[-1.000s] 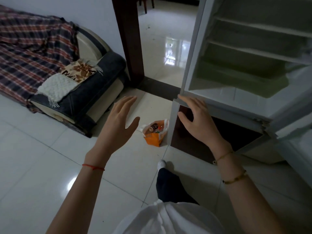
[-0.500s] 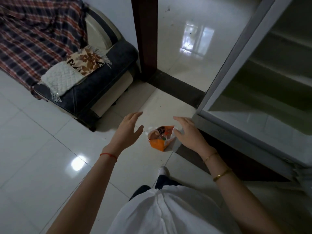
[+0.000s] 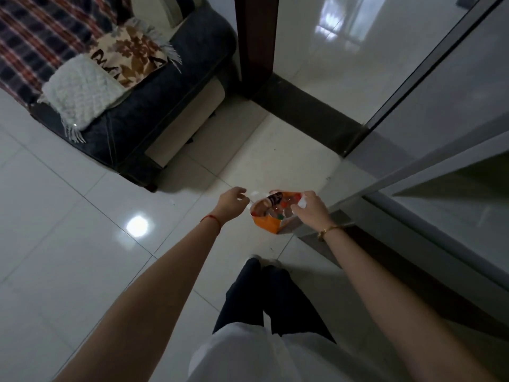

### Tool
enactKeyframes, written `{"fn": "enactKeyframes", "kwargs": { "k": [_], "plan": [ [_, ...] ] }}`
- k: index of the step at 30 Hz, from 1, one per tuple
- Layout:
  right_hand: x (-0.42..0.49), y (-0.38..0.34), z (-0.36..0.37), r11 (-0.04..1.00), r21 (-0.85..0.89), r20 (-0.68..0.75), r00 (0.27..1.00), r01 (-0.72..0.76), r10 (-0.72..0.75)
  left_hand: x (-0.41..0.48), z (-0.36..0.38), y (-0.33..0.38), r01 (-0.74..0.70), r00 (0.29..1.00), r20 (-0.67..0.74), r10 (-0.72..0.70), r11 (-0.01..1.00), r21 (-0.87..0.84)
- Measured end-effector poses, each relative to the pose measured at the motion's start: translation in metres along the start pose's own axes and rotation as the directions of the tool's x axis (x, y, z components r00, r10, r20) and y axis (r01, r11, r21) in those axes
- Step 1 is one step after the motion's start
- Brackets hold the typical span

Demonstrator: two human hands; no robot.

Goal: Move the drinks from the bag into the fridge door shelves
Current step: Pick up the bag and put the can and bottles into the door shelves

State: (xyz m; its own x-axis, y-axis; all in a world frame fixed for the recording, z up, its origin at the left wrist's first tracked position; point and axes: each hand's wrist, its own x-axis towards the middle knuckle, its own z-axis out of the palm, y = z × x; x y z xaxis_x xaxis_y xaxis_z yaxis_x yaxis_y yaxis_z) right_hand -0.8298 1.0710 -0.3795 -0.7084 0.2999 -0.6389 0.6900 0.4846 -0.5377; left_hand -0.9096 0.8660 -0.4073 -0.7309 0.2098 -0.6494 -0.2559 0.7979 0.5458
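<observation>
Glossy white floor tiles (image 3: 82, 244) fill the room, with a dark sofa (image 3: 154, 111) under a plaid blanket (image 3: 41, 37) at ten o'clock, a brown door post (image 3: 256, 37) at twelve, and the open fridge door (image 3: 446, 150) running from one to four o'clock. A second ago the right hand rested on the fridge door's edge and the left hung open in the air; since then both have dropped to the floor and closed in on the orange bag (image 3: 268, 223), and the view has tipped down with them. That reads as the start of the unloading: the door stands open and nothing has left the bag yet.

The bag sits on the tiles just beside the door's lower corner, its mouth open, with a dark bottle (image 3: 275, 199) and several coloured caps showing inside. The left hand (image 3: 230, 202) is at the bag's nine o'clock side, fingers curled loosely, near a white handle but apparently not gripping it. The right hand (image 3: 309, 208) is at its three o'clock side, fingers pinched on the other white handle (image 3: 303, 202). The drinks lie between the two hands, within easy reach.
</observation>
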Motion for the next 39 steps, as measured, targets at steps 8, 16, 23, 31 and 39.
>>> {"fn": "enactKeyframes", "kwargs": {
  "k": [8, 16, 23, 31, 39],
  "plan": [
    [0.123, 0.066, 0.078, 0.936, 0.197, 0.037, 0.957, -0.290, 0.289, 0.144, 0.077, -0.086, 0.248, 0.967, 0.091, -0.238, 0.959, -0.137],
    [0.244, 0.140, 0.139, 0.823, 0.380, -0.011, 0.887, -0.423, 0.461, 0.262, 0.153, -0.142, 0.378, 0.924, 0.066, -0.376, 0.882, -0.281],
    [0.315, 0.181, 0.172, 0.712, 0.558, -0.170, 0.782, -0.425, 0.600, 0.332, 0.197, -0.177, 0.481, 0.873, 0.173, -0.456, 0.748, -0.457],
    [0.329, 0.186, 0.174, 0.661, 0.704, -0.245, 0.785, -0.258, 0.569, 0.348, 0.198, -0.181, 0.498, 0.860, 0.299, -0.414, 0.550, -0.670],
    [0.327, 0.173, 0.181, 0.686, 0.684, -0.245, 0.808, -0.248, 0.536, 0.362, 0.207, -0.202, 0.556, 0.824, 0.365, -0.434, 0.487, -0.674]
  ]
}}
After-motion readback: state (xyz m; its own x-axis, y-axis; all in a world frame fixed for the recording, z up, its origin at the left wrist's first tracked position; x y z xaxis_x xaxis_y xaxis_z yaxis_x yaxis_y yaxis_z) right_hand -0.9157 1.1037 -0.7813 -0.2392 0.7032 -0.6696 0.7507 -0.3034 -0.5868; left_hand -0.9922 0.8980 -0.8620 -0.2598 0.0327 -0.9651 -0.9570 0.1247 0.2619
